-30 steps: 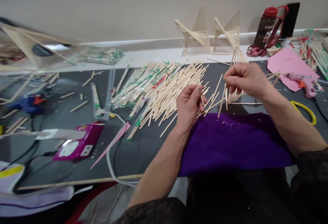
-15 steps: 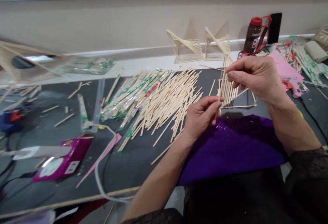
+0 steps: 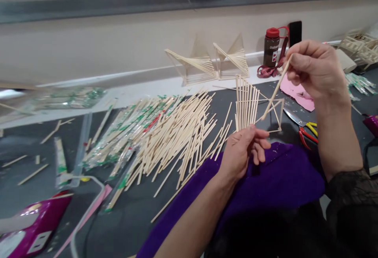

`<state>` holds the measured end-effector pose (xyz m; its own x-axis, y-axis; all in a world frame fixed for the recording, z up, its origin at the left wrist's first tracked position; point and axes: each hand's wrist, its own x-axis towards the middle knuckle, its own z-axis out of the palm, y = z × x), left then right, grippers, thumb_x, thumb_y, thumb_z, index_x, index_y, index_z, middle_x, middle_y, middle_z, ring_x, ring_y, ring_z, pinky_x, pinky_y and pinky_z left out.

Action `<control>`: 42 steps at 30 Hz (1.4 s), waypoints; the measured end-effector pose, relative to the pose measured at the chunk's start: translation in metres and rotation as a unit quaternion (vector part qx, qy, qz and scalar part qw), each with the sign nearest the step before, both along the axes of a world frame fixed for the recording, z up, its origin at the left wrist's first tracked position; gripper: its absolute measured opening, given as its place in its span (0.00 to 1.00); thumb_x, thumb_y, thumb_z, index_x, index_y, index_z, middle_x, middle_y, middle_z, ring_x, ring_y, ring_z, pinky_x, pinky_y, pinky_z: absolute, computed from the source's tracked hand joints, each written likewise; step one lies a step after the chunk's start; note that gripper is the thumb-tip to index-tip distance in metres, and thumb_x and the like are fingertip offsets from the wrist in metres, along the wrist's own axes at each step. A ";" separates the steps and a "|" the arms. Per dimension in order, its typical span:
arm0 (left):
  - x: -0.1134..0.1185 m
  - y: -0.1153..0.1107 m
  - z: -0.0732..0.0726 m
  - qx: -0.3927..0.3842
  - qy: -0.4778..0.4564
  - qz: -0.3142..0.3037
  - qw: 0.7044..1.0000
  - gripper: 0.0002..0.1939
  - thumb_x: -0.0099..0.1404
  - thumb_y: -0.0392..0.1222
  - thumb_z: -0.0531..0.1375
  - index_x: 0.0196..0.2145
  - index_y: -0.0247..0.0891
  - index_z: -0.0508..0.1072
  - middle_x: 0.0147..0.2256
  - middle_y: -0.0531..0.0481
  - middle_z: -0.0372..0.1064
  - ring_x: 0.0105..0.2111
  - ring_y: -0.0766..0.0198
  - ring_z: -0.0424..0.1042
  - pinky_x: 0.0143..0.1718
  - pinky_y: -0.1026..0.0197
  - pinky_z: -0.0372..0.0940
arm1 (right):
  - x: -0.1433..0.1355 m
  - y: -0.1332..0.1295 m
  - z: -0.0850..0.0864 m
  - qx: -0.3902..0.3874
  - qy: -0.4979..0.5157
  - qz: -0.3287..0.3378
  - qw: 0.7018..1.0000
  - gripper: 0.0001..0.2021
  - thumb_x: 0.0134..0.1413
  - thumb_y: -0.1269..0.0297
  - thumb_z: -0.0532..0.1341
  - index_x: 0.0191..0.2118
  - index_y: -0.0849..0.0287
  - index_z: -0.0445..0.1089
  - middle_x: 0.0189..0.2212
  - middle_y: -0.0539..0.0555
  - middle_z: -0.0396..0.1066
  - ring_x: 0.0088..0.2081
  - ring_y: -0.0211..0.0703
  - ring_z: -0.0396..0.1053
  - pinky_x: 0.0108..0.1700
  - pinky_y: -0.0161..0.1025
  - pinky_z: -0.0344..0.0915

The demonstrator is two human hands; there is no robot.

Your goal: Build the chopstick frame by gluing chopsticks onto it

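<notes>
My right hand (image 3: 313,67), raised at the right, pinches the upper end of a thin wooden stick (image 3: 276,91) that slants down to the left. Its lower tip is near a framework of sticks (image 3: 246,100), whose sticks fan upward. My left hand (image 3: 240,150) is just below this framework; thumb and forefinger are together at its lower edge, the other fingers loosely curled. A large pile of loose sticks (image 3: 180,132) lies to the left of my left hand. Purple cloth (image 3: 274,179) is spread beneath my hands.
Two twisted stick models (image 3: 196,63) stand against the wall. A red-capped bottle (image 3: 271,47) and a phone (image 3: 295,34) are at the back right. Scissors (image 3: 301,123) lie right of the framework. Wrapped sticks (image 3: 126,128) and a magenta power strip (image 3: 38,222) are at the left.
The view has turned right, bringing the scissors into sight. My right hand has moved up and away from my left, now with a single stick slanting from its fingers.
</notes>
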<state>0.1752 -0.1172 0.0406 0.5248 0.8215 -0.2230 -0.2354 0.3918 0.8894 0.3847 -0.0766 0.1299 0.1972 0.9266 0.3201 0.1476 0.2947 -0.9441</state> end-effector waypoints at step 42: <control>0.027 0.025 -0.043 -0.248 -0.153 -0.032 0.956 0.28 0.75 0.52 0.47 0.35 0.29 0.79 0.23 0.45 0.74 0.16 0.67 0.70 0.14 0.68 0.59 | 0.008 0.069 -0.089 -0.241 0.121 0.033 0.962 0.05 0.42 0.69 0.71 0.27 0.62 0.75 0.21 0.51 0.75 0.18 0.29 0.66 0.17 0.24 0.55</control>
